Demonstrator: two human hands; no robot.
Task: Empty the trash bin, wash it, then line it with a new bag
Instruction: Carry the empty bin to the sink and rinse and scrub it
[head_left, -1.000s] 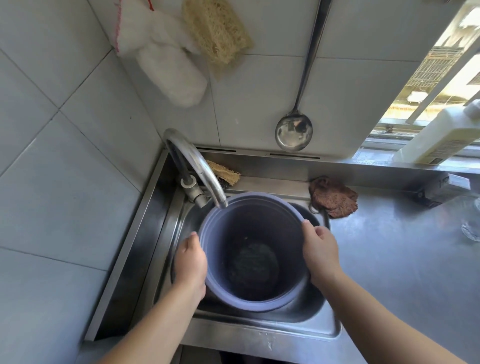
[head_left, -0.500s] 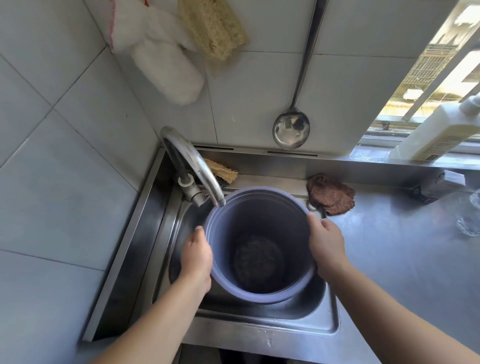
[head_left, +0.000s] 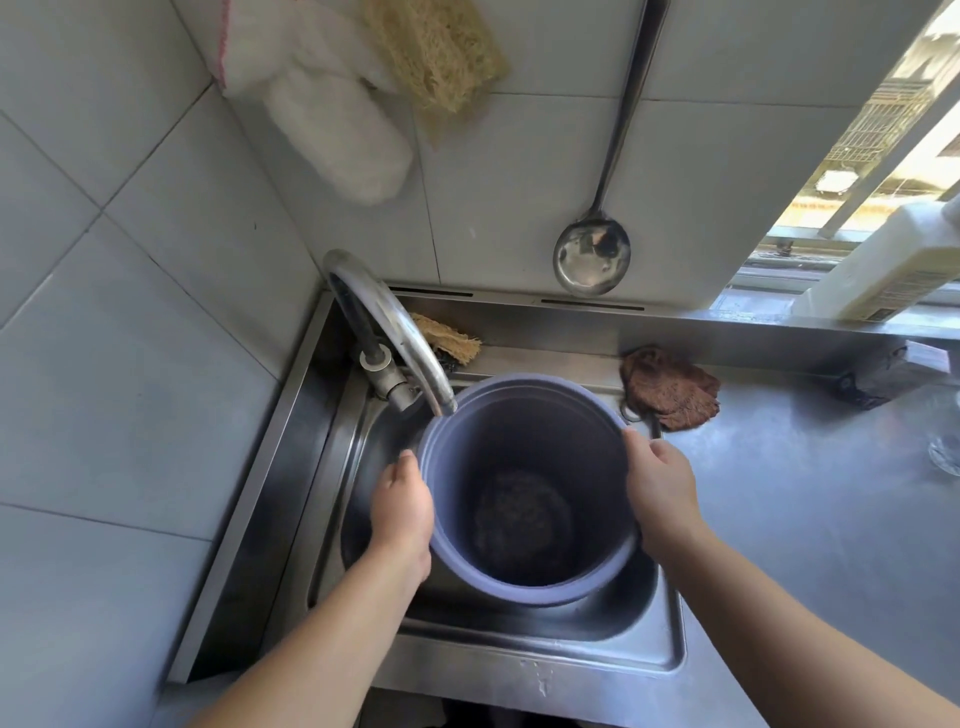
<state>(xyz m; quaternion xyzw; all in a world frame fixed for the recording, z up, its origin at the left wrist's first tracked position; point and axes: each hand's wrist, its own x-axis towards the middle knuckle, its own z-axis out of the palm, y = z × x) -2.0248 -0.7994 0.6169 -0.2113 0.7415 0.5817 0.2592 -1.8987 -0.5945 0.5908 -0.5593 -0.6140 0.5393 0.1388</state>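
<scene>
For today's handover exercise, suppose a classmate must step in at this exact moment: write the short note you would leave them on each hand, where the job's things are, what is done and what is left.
Left hand: grips the left wall of the bin.
Right hand: grips the right rim, thumb on the edge.
The bin is held upright over the sink, its rim just under the faucet spout.
Done: the bin has no bag in it; only a dark patch shows at the bottom.
Left: I cannot tell whether water is running. Wash and rinse the inside, drain it, then fit a new bag; none is in view.
</scene>
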